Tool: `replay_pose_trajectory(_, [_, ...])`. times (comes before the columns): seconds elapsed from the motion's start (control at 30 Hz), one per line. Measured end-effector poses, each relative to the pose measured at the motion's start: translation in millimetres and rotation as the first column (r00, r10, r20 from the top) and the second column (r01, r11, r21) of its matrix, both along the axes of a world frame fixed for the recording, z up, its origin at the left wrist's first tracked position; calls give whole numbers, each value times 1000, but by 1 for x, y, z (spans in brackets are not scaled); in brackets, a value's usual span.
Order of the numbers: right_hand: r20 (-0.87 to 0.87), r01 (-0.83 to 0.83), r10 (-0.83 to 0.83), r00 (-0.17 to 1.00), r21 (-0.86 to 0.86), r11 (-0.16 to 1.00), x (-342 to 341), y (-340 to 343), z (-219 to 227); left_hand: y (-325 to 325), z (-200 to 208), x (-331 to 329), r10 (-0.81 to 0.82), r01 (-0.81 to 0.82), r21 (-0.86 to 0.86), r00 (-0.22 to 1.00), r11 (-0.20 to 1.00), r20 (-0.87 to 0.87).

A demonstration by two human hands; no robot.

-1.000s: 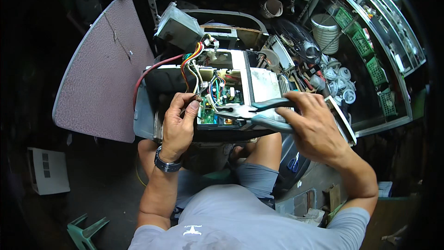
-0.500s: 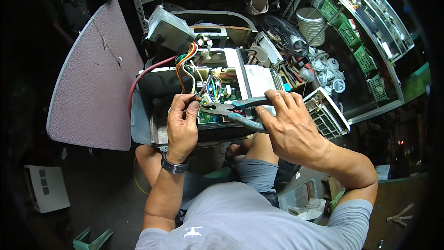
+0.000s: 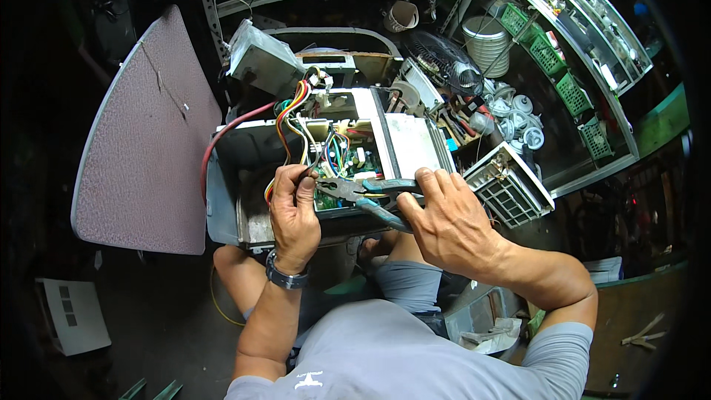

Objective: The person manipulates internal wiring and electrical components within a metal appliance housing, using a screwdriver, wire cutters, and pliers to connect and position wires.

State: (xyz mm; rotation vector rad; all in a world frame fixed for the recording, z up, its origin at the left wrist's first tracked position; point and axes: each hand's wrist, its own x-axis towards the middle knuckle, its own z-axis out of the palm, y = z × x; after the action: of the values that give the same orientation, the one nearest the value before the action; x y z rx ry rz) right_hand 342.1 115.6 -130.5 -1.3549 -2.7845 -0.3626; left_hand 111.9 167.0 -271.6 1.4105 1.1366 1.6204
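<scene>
My left hand (image 3: 295, 215) is closed in a pinch on a thin dark wire (image 3: 306, 172) beside the opened metal housing (image 3: 222, 207). My right hand (image 3: 453, 222) grips combination pliers (image 3: 342, 190) with teal and grey handles, which are spread apart. The jaws point left, close to my left fingertips; whether they touch the wire I cannot tell. Below and behind them a green circuit board (image 3: 328, 201) with white connectors sits in the housing. A bundle of coloured wires (image 3: 283, 122) arches up from the board to white plugs.
A pinkish textured panel (image 3: 148, 141) stands at the left, near a thick red cable (image 3: 216, 141). To the right lie a grille frame (image 3: 511, 187), clear plastic cups (image 3: 522, 115) and hand tools. Green baskets (image 3: 572, 94) line a shelf. A black fan (image 3: 448, 59) stands behind.
The pliers and my right hand have moved left and slightly toward me, bringing the jaws nearer my left fingertips. The whole view has shifted a little. Both hands keep their grip.
</scene>
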Motion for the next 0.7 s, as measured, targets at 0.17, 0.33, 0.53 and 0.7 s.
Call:
replay_pose_trajectory(0.17, [-125,75,-84,989,-75,994,-2,-11,-1,5,-6,2,12,-9,52,998,999,-54])
replay_pose_trajectory(0.33, [-115,107,-116,987,-87,990,-12,-18,-9,2,-6,3,42,-40,23,998,999,-49])
replay_pose_trajectory(0.53, [-195,222,-208,958,49,974,-22,-36,-32,-4,5,1,19,-22,-22,990,1000,-138])
replay_pose_trajectory(0.7, [-183,227,-208,961,90,970,-24,-36,-33,-3,9,1,34,-36,-16,991,999,-130])
